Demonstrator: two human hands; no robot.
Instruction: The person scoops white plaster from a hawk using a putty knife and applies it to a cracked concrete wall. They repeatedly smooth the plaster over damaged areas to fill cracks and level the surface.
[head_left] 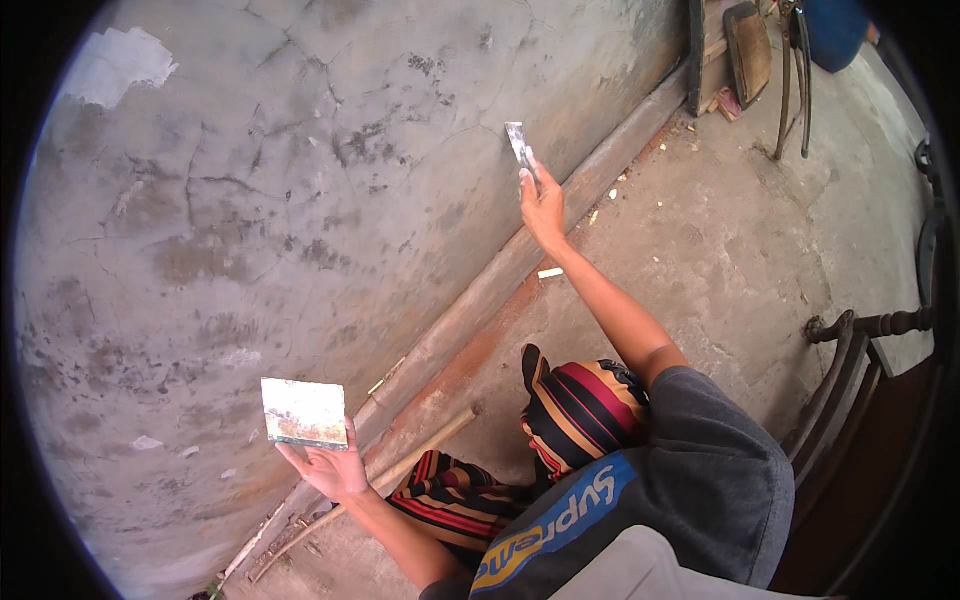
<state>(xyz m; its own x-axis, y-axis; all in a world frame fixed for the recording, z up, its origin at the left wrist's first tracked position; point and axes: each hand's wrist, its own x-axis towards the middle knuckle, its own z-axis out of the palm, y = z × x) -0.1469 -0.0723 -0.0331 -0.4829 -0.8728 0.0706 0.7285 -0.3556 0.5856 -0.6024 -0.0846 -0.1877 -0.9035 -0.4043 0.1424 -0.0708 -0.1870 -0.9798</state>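
Observation:
My left hand [336, 472] holds a flat, roughly square plate [306, 408] by its lower edge. White paste covers most of the plate, with a brownish stain near the bottom. Farther off to the right, my right hand [543, 208] is closed around the handle of a putty knife [516, 138], its blade smeared white and pointing up and away. Behind both tools rises a grey, cracked plaster wall [300, 220] with dark blotches. From this angle I cannot tell whether the blade touches it. A white patch [122, 66] marks the wall at the far left.
A raised ledge [500, 262] runs along the wall's foot. A wooden pole [430, 440] lies by my left forearm. Small pale chips [593, 217] dot the concrete floor [710, 240]. Dark wooden furniture [850, 370] stands at right; boards [745, 50] and a blue object [836, 32] are at far right.

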